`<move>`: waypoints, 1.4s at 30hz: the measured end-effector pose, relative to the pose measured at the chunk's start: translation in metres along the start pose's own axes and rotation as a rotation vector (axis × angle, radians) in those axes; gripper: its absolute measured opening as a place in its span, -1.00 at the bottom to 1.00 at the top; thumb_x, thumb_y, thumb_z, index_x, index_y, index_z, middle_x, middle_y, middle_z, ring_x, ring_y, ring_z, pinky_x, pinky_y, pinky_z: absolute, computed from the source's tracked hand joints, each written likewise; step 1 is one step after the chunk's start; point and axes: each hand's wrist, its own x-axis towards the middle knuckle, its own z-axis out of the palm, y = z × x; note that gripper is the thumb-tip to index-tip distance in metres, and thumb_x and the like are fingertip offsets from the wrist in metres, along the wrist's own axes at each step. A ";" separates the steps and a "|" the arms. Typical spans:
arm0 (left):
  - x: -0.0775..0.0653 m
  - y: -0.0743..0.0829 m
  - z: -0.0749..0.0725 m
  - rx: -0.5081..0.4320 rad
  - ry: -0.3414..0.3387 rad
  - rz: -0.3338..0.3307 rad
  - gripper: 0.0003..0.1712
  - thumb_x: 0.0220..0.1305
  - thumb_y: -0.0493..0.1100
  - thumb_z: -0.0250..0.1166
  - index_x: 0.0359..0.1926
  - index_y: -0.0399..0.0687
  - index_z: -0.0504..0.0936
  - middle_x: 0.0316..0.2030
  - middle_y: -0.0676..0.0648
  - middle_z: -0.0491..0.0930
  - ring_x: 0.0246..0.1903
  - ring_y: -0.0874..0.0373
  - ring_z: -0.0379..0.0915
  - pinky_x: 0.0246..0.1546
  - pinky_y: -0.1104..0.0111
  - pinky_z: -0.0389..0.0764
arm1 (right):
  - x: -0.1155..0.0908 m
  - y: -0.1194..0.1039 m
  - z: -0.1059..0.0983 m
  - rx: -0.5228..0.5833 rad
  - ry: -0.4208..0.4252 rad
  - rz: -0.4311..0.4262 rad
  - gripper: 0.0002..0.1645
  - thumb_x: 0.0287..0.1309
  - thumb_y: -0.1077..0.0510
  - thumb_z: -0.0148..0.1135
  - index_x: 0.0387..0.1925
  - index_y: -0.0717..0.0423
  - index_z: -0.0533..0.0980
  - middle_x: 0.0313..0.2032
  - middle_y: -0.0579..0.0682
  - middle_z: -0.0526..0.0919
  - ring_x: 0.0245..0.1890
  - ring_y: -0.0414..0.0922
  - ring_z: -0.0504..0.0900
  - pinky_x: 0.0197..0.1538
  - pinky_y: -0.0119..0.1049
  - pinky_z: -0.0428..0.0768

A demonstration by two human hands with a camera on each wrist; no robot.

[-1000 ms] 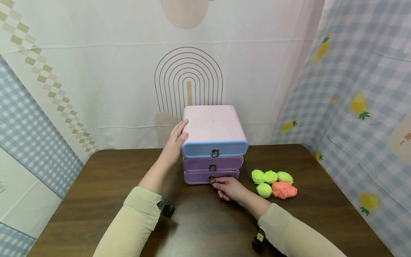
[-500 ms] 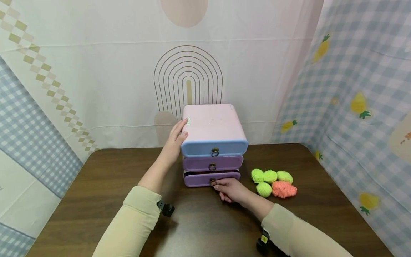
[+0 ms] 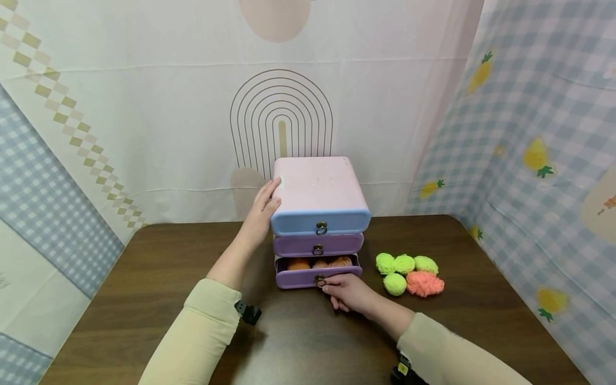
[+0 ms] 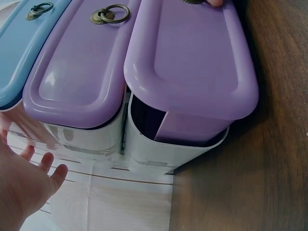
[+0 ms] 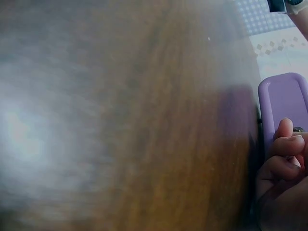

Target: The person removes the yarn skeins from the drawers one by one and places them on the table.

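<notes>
A three-drawer chest (image 3: 317, 184) with a pale pink top stands at the back of the table. Its top drawer (image 3: 293, 223) is blue and closed, as is the purple middle drawer (image 3: 291, 246). The purple bottom drawer (image 3: 293, 279) is pulled partly out, showing orange-brown rounded bundles (image 3: 298, 264) inside. My right hand (image 3: 350, 293) pinches that drawer's brass ring pull (image 3: 320, 280) between thumb and finger, the other fingers curled below. My left hand (image 3: 259, 219) rests with extended fingers along the chest's upper left side. Behind the opened front, the drawer's side wall (image 4: 192, 129) shows in the left wrist view.
Several lime-green yarn balls (image 3: 394, 285) and a coral yarn skein (image 3: 425, 284) lie on the brown wooden table (image 3: 168, 262), right of the chest and close to my right forearm. A patterned cloth (image 3: 183, 117) hangs behind the table.
The bottom drawer has slid from closed to partly out, toward me, bringing its contents into view. My right hand has moved back with the ring pull; my left hand has stayed on the chest.
</notes>
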 end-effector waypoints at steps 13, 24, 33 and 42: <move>0.001 -0.001 0.000 -0.004 -0.001 0.002 -0.34 0.48 0.08 -0.04 0.54 0.14 0.16 0.54 -0.17 -0.09 0.51 -0.06 -0.22 0.42 -0.11 -0.12 | -0.022 0.000 0.004 -0.010 -0.052 0.002 -0.64 0.39 0.12 0.15 0.12 0.15 0.61 -0.71 -0.07 0.53 -0.83 -0.28 0.27 -0.69 -0.41 0.34; 0.001 -0.001 0.000 0.003 -0.001 -0.001 -0.31 0.46 0.16 -0.05 0.54 0.16 0.15 0.54 -0.19 -0.09 0.51 -0.10 -0.24 0.40 -0.17 -0.13 | -0.040 0.000 0.011 -0.028 -0.070 0.019 -0.66 0.38 0.11 0.16 0.07 0.15 0.64 -0.73 -0.08 0.51 -0.83 -0.29 0.28 -0.68 -0.42 0.32; 0.000 0.000 0.001 -0.010 0.004 -0.001 -0.34 0.48 0.06 -0.04 0.54 0.11 0.16 0.54 -0.17 -0.08 0.51 -0.06 -0.24 0.42 -0.13 -0.14 | -0.050 0.000 0.014 -0.036 -0.073 0.014 -0.68 0.38 0.10 0.16 0.04 0.14 0.65 -0.73 -0.09 0.51 -0.84 -0.29 0.26 -0.70 -0.43 0.29; -0.010 0.030 -0.002 -0.026 -0.018 -0.013 -0.34 0.48 -0.10 -0.06 0.52 -0.16 0.12 0.53 -0.28 -0.11 0.51 -0.16 -0.25 0.43 -0.12 -0.15 | -0.055 0.000 0.016 -0.018 -0.078 0.017 -0.74 0.37 0.10 0.18 -0.05 0.10 0.68 -0.75 -0.07 0.48 -0.85 -0.28 0.24 -0.71 -0.42 0.28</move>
